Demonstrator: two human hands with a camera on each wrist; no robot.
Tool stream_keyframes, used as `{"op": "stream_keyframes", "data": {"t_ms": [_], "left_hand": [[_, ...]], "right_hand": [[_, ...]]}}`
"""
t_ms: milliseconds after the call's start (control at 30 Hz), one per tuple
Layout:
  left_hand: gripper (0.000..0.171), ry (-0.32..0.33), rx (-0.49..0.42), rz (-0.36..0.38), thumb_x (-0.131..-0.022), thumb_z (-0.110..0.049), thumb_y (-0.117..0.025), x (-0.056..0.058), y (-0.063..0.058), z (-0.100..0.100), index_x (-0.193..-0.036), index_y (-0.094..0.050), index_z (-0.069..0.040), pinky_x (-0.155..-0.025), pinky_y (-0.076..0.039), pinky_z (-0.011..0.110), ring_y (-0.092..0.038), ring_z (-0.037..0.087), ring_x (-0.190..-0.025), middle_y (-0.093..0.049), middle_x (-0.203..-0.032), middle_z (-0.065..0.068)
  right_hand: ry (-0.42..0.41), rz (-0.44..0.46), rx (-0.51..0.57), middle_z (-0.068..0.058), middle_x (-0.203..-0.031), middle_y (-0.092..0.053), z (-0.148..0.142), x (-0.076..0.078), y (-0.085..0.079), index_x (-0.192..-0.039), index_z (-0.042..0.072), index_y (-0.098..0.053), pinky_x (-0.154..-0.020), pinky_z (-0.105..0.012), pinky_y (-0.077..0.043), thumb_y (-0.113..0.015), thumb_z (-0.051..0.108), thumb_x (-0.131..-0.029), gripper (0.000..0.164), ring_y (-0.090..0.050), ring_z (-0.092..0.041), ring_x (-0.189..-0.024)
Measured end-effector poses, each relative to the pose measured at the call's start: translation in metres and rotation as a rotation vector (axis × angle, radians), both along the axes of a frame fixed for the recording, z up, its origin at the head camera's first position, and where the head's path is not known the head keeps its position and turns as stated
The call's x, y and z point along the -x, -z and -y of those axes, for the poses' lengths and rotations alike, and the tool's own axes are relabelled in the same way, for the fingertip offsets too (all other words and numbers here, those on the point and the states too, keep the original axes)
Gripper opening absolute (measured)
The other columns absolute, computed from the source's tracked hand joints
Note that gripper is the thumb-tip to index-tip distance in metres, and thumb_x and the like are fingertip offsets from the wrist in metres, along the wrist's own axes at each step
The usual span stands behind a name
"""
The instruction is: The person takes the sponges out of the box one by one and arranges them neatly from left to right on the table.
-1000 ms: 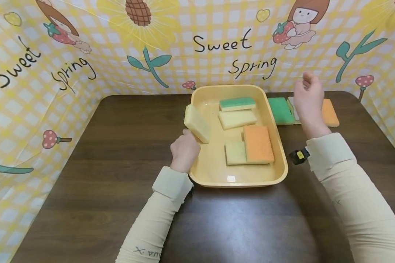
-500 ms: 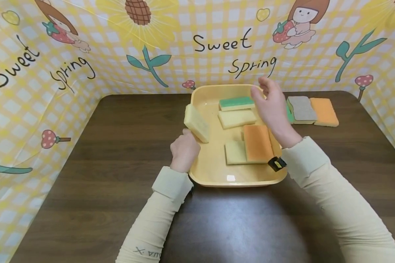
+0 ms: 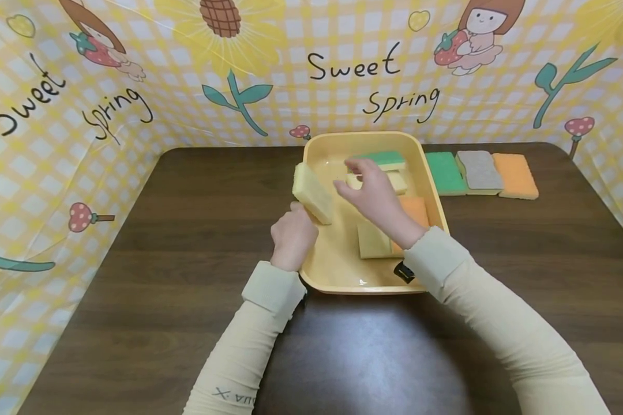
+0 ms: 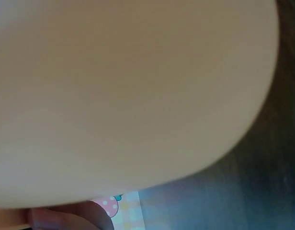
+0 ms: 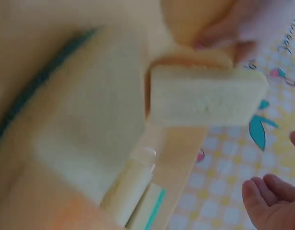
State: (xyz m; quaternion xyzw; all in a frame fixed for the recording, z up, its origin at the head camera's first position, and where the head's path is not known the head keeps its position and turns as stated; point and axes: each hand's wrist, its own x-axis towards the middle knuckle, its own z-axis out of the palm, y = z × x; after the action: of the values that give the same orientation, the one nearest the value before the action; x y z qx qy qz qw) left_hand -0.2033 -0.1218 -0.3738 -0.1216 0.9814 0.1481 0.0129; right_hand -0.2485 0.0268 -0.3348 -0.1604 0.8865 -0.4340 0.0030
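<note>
My left hand [image 3: 293, 233] grips the left rim of a yellow plastic tray [image 3: 324, 268]. Just above that hand, a pale yellow sponge [image 3: 311, 195] leans tilted on the same rim; in the right wrist view the sponge [image 5: 205, 98] lies close to the left fingers [image 5: 224, 36]. Over the middle of the tray hovers my right hand [image 3: 379, 196], thumb and fingers parted, holding nothing. Partly behind it are a green-topped sponge [image 3: 391, 158], a pale sponge [image 3: 397, 183] and an orange sponge [image 3: 416, 210] overlapping another pale one [image 3: 372, 241].
Right of the tray, a green sponge [image 3: 445, 173], a grey one [image 3: 479, 169] and an orange one [image 3: 516, 176] lie in a row on the dark wooden table [image 3: 187, 242]. A yellow checked cloth [image 3: 270, 52] stands behind and at the sides.
My right hand has swung left from above the row of sponges to over the tray, its fingers spreading apart. My left hand and the leaning sponge stay put.
</note>
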Motion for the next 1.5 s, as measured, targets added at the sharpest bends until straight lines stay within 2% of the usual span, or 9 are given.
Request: {"op": "stream_keyframes", "data": {"t_ms": [233,433,667,900,1100,1300,1500], "left_hand": [[0.018,0.001,0.017,-0.007,-0.093,-0.013,-0.047,0.0,-0.001,0.0,-0.101,-0.053,0.002,-0.069,-0.055,0.048,-0.069,0.035,-0.08,-0.069,-0.087,0.021],[0.018,0.002,0.022,0.006,-0.093,-0.013,-0.046,0.0,-0.002,0.0,-0.102,-0.053,0.002,-0.069,-0.055,0.047,-0.069,0.035,-0.081,-0.069,-0.089,0.021],[0.018,-0.005,0.019,-0.012,-0.092,-0.014,-0.05,-0.001,-0.001,0.0,-0.101,-0.053,0.001,-0.069,-0.054,0.048,-0.069,0.036,-0.081,-0.069,-0.089,0.022],[0.021,-0.004,0.0,-0.018,-0.09,-0.017,-0.054,-0.002,-0.001,0.0,-0.1,-0.053,0.001,-0.069,-0.054,0.048,-0.069,0.036,-0.082,-0.069,-0.089,0.022],[0.021,-0.006,-0.009,-0.028,-0.092,-0.018,-0.052,-0.001,0.0,-0.001,-0.098,-0.053,0.001,-0.069,-0.054,0.049,-0.069,0.037,-0.082,-0.069,-0.088,0.023],[0.023,-0.012,0.006,-0.043,-0.097,-0.019,-0.045,-0.001,0.001,-0.002,-0.097,-0.054,0.002,-0.067,-0.054,0.049,-0.069,0.036,-0.08,-0.069,-0.086,0.023],[0.024,-0.014,-0.001,-0.057,-0.097,-0.02,-0.045,-0.001,0.001,-0.002,-0.098,-0.054,0.002,-0.066,-0.054,0.049,-0.069,0.037,-0.079,-0.069,-0.086,0.024]], "right_hand": [[-0.107,0.029,-0.214,-0.021,-0.134,-0.052,0.021,0.0,0.016,-0.133,-0.005,-0.048,-0.102,-0.042,-0.044,-0.065,0.021,-0.088,0.055,-0.053,-0.033,-0.12],[-0.156,0.049,-0.317,-0.02,-0.13,-0.054,0.03,-0.001,0.027,-0.132,-0.006,-0.049,-0.1,-0.039,-0.046,-0.068,0.019,-0.086,0.055,-0.055,-0.031,-0.116],[-0.149,-0.006,-0.348,-0.02,-0.124,-0.057,0.037,-0.003,0.031,-0.126,-0.006,-0.053,-0.101,-0.038,-0.044,-0.071,0.021,-0.085,0.052,-0.055,-0.03,-0.116],[-0.127,-0.013,-0.366,-0.017,-0.112,-0.06,0.043,-0.002,0.034,-0.116,-0.002,-0.055,-0.088,-0.037,-0.05,-0.074,0.024,-0.083,0.047,-0.059,-0.028,-0.099],[-0.109,-0.015,-0.376,-0.013,-0.101,-0.056,0.047,-0.002,0.037,-0.109,0.001,-0.052,-0.076,-0.036,-0.048,-0.073,0.026,-0.084,0.041,-0.054,-0.024,-0.085],[-0.074,-0.017,-0.398,-0.013,-0.1,-0.057,0.051,-0.002,0.037,-0.106,0.002,-0.052,-0.075,-0.037,-0.049,-0.068,0.027,-0.089,0.034,-0.056,-0.026,-0.085],[-0.049,-0.008,-0.406,-0.013,-0.103,-0.058,0.053,0.0,0.038,-0.106,0.003,-0.053,-0.077,-0.038,-0.049,-0.067,0.028,-0.089,0.034,-0.058,-0.027,-0.087]]}}
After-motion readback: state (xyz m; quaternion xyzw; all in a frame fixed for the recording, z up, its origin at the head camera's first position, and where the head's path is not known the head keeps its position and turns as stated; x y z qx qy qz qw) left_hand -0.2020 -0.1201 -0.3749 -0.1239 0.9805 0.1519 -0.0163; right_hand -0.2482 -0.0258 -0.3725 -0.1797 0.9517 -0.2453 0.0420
